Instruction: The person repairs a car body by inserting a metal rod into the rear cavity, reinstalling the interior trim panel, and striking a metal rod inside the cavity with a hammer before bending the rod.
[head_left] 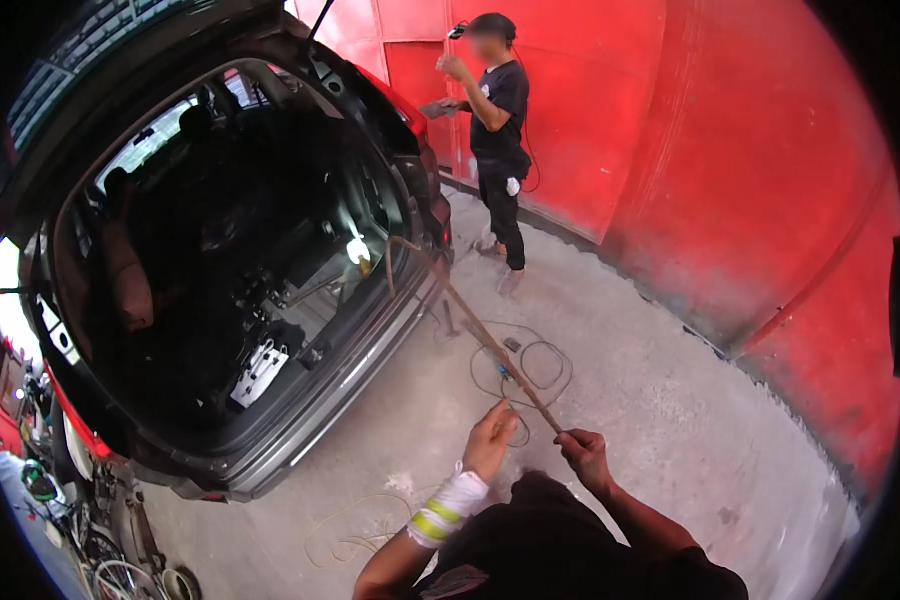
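A long brownish rod (480, 330), bent into a hook at its far end, reaches from my body to the rear edge of the car's open boot (340, 375). My right hand (585, 458) is wrapped around the near end of this rod. Just left of the rod is my left hand (490, 440), its fingers curled together; whether it holds anything is hidden. A white wrap with yellow-green bands (448, 510) covers my left wrist. Inside the boot, a bright lamp (358, 250) shines beside a white tray (260, 374) with tools on it.
A person in dark clothes (500, 120) stands beyond the car by the red wall (750, 170). A looped dark cable (560, 350) lies on the concrete floor (660, 410), and a pale cord (355, 540) nearer me. Bicycle parts (115, 575) crowd the lower left.
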